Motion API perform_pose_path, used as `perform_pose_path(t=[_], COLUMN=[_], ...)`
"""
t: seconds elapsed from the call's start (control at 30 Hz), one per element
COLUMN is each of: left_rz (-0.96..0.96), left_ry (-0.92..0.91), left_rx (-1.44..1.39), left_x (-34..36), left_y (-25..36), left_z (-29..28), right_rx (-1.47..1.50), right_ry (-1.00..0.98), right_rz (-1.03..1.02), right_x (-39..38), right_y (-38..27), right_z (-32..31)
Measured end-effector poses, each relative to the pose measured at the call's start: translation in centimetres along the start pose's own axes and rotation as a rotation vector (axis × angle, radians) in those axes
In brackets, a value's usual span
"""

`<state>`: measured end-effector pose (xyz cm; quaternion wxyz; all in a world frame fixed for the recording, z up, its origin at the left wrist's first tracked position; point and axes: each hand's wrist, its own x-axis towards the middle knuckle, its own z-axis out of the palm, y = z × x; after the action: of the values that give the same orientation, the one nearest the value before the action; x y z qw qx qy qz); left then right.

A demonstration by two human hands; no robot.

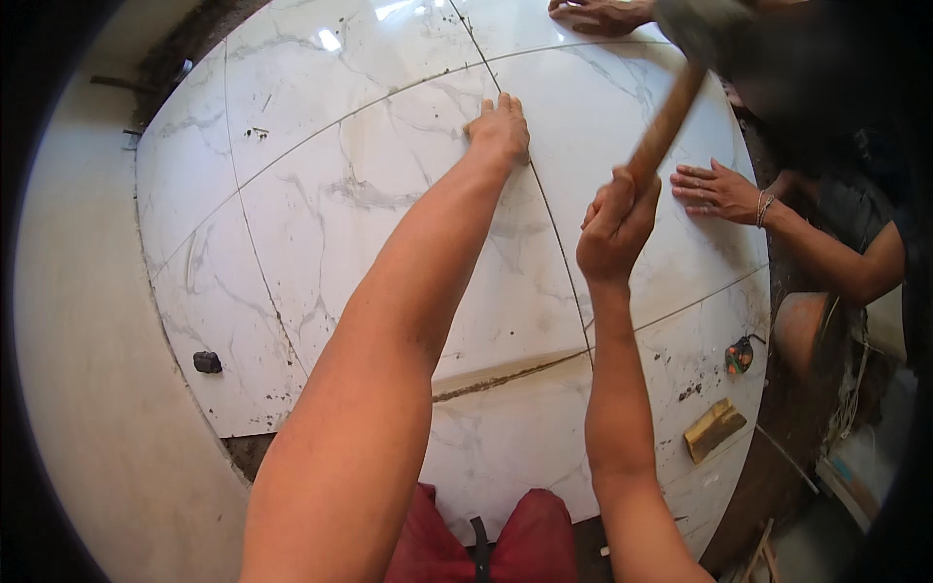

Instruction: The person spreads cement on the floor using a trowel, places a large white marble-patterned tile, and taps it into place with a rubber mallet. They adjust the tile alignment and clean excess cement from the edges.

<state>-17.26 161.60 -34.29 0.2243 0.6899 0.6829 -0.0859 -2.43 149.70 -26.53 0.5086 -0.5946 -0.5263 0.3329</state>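
Observation:
Large white floor tiles [389,262] with grey marble veins lie in front of me, thin dark joints running between them. My left hand [501,129] rests on the tiles at a joint, fingers stretched forward and holding nothing. Closed around the wooden handle of a mallet [669,121] is my right hand [619,223], raised above the tiles to the right. The mallet's dark grey head is blurred near the top edge. Another person's hand [714,191], with a bracelet at the wrist, lies flat on a tile at the right. That person's other hand [603,15] touches the tiles at the top.
A small black lump [207,362] sits on the left tiles. On the right lie a yellow-brown block [714,429] and a small orange and green object [741,356]. An orange-brown bucket [803,330] stands beyond the tile edge. A pale wall [87,340] borders the left side.

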Motion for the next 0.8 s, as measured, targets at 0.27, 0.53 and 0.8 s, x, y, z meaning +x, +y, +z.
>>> perform_pose_path(t=[0.27,0.53,0.8], left_rz=[-0.013,0.003,0.025], left_ry=[0.049,0.057,0.005], left_rx=[-0.006,0.021,0.014], left_x=[0.1,0.2,0.8], left_y=[-0.6,-0.8,0.1], left_z=[0.7,0.8,1.3], right_rx=[-0.065,-0.190,-0.453], right_ry=[-0.098,-0.136,-0.153], right_rz=[0.155,0.270,0.184], right_x=[0.6,-0.2,-0.8], right_y=[-1.3,3.2,7.5], right_z=[-1.1,-1.2,-2.4])
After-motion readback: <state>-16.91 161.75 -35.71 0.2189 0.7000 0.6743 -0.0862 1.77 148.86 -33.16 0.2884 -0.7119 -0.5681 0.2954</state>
